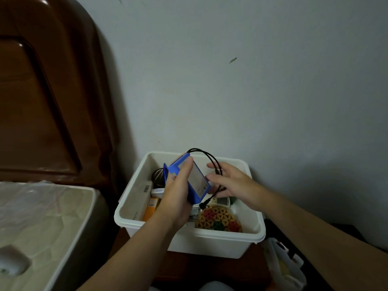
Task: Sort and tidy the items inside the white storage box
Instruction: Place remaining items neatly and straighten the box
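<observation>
A white storage box [134, 202] stands on a dark wooden nightstand against the wall. My left hand [178, 194] grips a blue box-shaped pack with a pale label [198, 179], held tilted above the box. A black cable [206, 155] loops up from the pack and down to a plug [203, 205]. My right hand [230, 181] is beside the pack with its fingers spread and loosely bent around the cable. Inside the box lie a woven coaster in yellow, red and green [218, 220], an orange packet [151, 207] and a dark round object [158, 175].
A brown wooden headboard [48, 91] rises at the left. A mattress under clear plastic [42, 223] fills the lower left. A plastic bag [283, 267] lies on the nightstand to the right of the box. The pale wall [252, 80] is behind.
</observation>
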A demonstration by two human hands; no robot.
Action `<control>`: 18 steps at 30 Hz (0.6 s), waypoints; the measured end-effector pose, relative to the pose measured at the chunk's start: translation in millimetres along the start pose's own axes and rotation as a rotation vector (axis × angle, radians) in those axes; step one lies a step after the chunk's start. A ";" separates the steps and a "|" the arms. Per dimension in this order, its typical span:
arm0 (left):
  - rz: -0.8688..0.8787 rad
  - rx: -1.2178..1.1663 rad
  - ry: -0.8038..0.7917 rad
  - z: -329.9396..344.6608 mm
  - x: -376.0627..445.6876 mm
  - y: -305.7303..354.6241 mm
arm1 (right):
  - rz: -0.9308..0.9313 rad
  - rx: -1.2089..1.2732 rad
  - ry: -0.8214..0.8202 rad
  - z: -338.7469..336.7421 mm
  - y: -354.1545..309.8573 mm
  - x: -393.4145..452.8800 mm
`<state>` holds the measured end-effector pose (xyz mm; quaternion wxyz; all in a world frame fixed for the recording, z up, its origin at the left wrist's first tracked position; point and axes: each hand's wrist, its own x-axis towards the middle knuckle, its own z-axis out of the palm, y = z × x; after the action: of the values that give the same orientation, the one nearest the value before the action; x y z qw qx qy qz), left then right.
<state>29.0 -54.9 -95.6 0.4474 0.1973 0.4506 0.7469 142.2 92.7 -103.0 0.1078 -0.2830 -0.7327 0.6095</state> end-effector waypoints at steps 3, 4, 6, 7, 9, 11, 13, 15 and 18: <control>-0.031 0.014 0.073 2.8 14.5 -10.9 | -0.028 0.005 -0.080 -4.3 0.9 1.3; -0.044 0.005 0.092 2.9 19.2 -14.0 | -0.044 -0.027 -0.100 -6.0 1.9 3.1; -0.089 -0.060 0.079 2.1 28.7 -19.0 | -0.047 -0.121 -0.128 -6.9 5.4 9.3; -0.109 -0.081 0.063 1.4 32.7 -20.3 | -0.049 -0.173 -0.128 -5.7 6.7 12.9; -0.132 -0.064 0.006 -1.5 39.4 -23.2 | -0.099 -0.246 -0.076 -1.1 10.8 20.6; -0.135 0.034 -0.077 -5.0 46.3 -27.2 | -0.154 -0.245 0.004 1.7 15.2 27.2; -0.169 0.088 -0.131 -9.5 51.6 -31.0 | -0.186 -0.256 0.054 1.4 21.2 32.8; -0.203 0.092 -0.159 -18.4 55.8 -35.1 | -0.209 -0.299 0.066 -1.2 29.5 36.9; -0.247 0.103 -0.199 -35.1 58.2 -43.3 | -0.223 -0.372 0.031 -5.4 39.3 39.4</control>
<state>-4.6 -14.7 -156.8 0.5675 0.2362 0.4624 0.6390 123.9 122.5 -146.6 0.1316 -0.2244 -0.8577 0.4435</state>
